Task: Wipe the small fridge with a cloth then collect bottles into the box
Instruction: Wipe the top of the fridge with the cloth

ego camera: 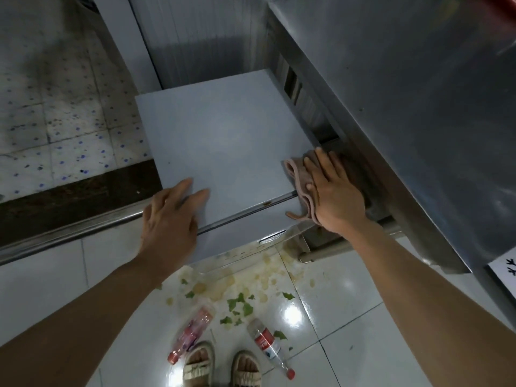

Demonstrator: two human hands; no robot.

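Head view: wiping step in hand. Right hand (336, 195) pressed flat, fingers spread, on pinkish cloth (300, 185) at near-right corner of small fridge (223, 141) top, by the steel counter (405, 93); grip not closed round it. Left hand (170, 216) open, braced on near-left edge.

Next, likely: sweep cloth leftward over bare top w/ steady pressure.

Two plastic bottles (192, 335) (269, 346) lie on floor among food scraps, near sandalled feet. Contents can't tell. No box in view.

We see dim, soft indoor light; bright ceiling glare on the glossy white floor tiles (290, 314); wide-angle edge bending, slight blur throughout.
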